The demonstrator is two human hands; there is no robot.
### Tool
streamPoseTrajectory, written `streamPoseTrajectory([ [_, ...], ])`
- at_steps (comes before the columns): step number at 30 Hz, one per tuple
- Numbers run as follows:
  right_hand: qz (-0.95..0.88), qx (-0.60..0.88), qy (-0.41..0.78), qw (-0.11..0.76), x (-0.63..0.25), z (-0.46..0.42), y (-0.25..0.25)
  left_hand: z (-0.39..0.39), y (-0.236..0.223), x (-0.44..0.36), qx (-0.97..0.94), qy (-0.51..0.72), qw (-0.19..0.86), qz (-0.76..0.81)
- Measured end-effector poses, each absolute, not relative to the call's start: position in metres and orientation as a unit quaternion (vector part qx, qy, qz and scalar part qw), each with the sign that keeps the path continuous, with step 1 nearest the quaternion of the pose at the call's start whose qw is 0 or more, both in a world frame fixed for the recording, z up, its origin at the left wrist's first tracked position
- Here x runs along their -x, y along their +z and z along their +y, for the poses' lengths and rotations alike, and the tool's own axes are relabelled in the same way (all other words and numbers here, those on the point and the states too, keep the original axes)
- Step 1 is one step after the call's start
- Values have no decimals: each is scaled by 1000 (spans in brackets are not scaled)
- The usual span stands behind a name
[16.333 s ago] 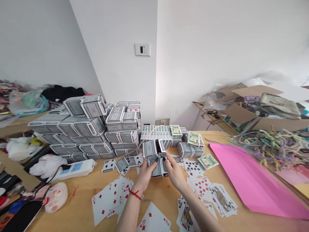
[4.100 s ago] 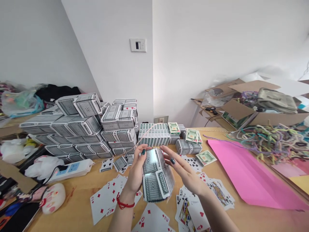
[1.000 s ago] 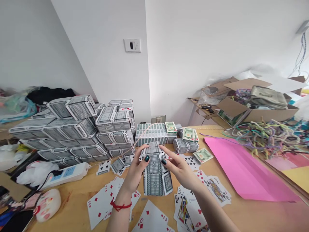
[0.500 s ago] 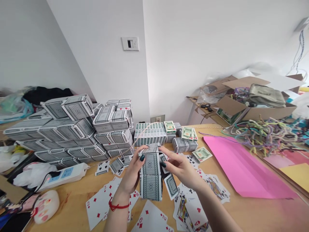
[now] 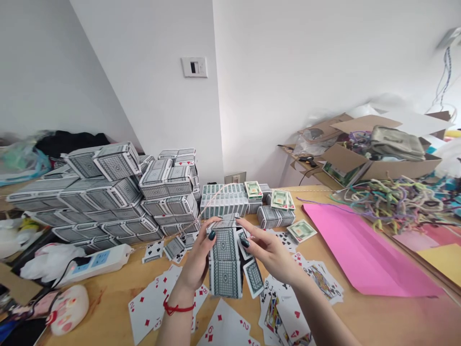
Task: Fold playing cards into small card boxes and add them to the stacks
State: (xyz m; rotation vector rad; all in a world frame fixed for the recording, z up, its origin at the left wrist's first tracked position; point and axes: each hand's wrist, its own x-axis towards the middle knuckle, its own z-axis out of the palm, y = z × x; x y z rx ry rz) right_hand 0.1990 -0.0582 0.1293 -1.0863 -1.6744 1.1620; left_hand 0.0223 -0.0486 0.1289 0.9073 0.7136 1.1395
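A block built of playing cards (image 5: 225, 266), with grey patterned backs outward, is held between both hands above the table's middle. My left hand (image 5: 196, 259) wraps its left side, thumb on the front face. My right hand (image 5: 272, 252) grips the upper right side, its thumb pressing on a card flap. Below that thumb a loose card flap (image 5: 254, 278) stands out from the block's right side. Fingers behind the block are partly hidden. Face-up diamond cards (image 5: 147, 300) lie to the left, and face cards with hearts and clubs (image 5: 290, 315) lie to the right.
Finished-looking card blocks (image 5: 104, 192) are stacked high at the back left. Green card packs (image 5: 283, 198) sit at the back right. A power strip (image 5: 97, 264) lies left, beside a pale round object (image 5: 74, 307). Pink paper (image 5: 363, 254) and tangled yarn (image 5: 389, 199) lie right.
Since a second ago the block has turned slightly and its lower right flap has swung outward from the side. In the last half second my right thumb has shifted slightly on the upper flap.
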Motion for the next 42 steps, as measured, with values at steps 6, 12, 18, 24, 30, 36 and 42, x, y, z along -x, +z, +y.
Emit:
streamPoseTrajectory([
  [6,-638,450,462,421,-190,-61,128,-49,130,-25,-427,513,659,348],
  [12,-630,453,434,458,-181,-61,123,-46,124,-23,-469,482,635,380],
  [18,-635,463,401,470,-176,-64,122,-44,117,-23,-490,492,604,392],
  [24,-682,384,486,388,-193,-64,126,-46,127,-25,-412,526,636,386],
  [30,-671,364,513,392,-198,-62,126,-46,125,-27,-386,532,655,373],
  [36,-675,409,465,401,-194,-63,123,-48,127,-32,-374,539,658,369],
  [42,-685,382,467,407,-197,-61,125,-43,122,-29,-377,520,674,366],
])
